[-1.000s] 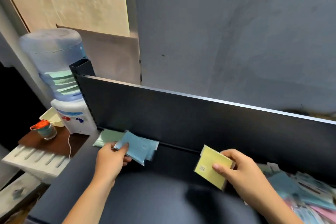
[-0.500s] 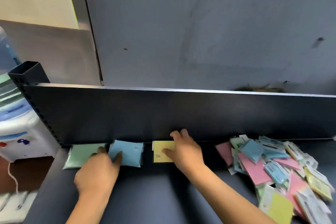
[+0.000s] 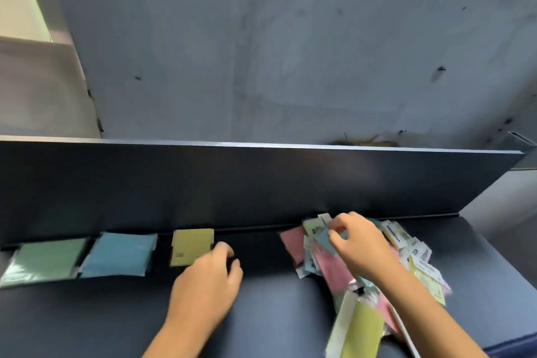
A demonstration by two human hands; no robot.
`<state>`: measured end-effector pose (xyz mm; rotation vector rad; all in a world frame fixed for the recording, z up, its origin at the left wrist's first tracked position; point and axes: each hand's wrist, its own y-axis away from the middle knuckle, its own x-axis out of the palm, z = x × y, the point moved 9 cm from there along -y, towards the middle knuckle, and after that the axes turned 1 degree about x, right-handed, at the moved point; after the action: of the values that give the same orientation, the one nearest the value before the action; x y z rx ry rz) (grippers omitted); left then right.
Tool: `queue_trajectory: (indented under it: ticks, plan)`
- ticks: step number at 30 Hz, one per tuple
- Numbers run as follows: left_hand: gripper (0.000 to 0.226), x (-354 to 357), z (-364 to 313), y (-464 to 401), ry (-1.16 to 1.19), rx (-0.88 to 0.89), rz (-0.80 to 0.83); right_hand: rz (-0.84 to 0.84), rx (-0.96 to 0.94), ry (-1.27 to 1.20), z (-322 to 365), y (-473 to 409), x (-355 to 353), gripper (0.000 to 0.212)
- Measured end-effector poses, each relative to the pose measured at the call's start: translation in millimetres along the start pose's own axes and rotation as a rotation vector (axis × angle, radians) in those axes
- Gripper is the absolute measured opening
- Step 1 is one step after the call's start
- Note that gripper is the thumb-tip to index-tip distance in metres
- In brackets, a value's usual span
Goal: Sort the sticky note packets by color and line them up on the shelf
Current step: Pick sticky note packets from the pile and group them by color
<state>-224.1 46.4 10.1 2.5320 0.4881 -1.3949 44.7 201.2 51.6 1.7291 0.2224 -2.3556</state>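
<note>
My right hand sits on the pile, fingers curled, pinching a blue packet. Its row spot, the blue stack, lies at nine o'clock, nearer my left hand, loosely curled, empty.

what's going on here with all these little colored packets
A person is sorting sticky note packets by color on a dark shelf. A green packet, a blue packet and a yellow packet already lie in a row along the back panel. The right hand is reaching into the mixed pile on the right, fingers on a blue packet there. The left hand rests just beside the yellow packet, holding nothing.
</note>
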Motion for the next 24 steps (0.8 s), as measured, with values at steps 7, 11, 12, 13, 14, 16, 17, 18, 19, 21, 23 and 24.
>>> queue_trajectory:
  ticks: [7,11,12,13,14,16,17,18,19,21,23,24]
  plan:
    - [0.055,119,-104,13,0.193,-0.090,0.449,0.080,-0.052,-0.004,-62,-14,15,0.036]
    - [0.054,140,-139,13,0.273,-0.144,0.450,0.131,-0.069,0.041,-66,-16,19,0.106]
    - [0.056,142,-139,14,0.274,-0.164,0.445,0.133,-0.084,0.044,-60,-17,20,0.126]
    - [0.053,145,-139,13,0.278,-0.184,0.445,0.147,-0.084,0.053,-57,-17,21,0.139]
    - [0.051,145,-137,13,0.301,-0.204,0.430,0.177,-0.093,0.063,-54,-17,23,0.145]
    - [0.051,142,-134,15,0.408,-0.267,0.376,0.253,-0.117,0.044,-53,-18,24,0.135]
    - [0.045,140,-132,17,0.462,-0.300,0.350,0.272,-0.136,0.014,-52,-18,23,0.119]
    - [0.035,139,-129,18,0.499,-0.330,0.333,0.266,-0.162,-0.023,-50,-18,19,0.100]
    - [0.026,138,-125,20,0.526,-0.363,0.320,0.244,-0.191,-0.053,-48,-20,14,0.082]
    - [0.016,134,-120,22,0.588,-0.414,0.311,0.166,-0.216,-0.047,-44,-23,-2,0.045]
    - [0.015,126,-112,24,0.632,-0.437,0.274,0.107,-0.231,-0.013,-40,-26,-14,0.025]
    - [0.017,122,-108,26,0.644,-0.435,0.255,0.084,-0.247,-0.004,-40,-27,-18,0.021]
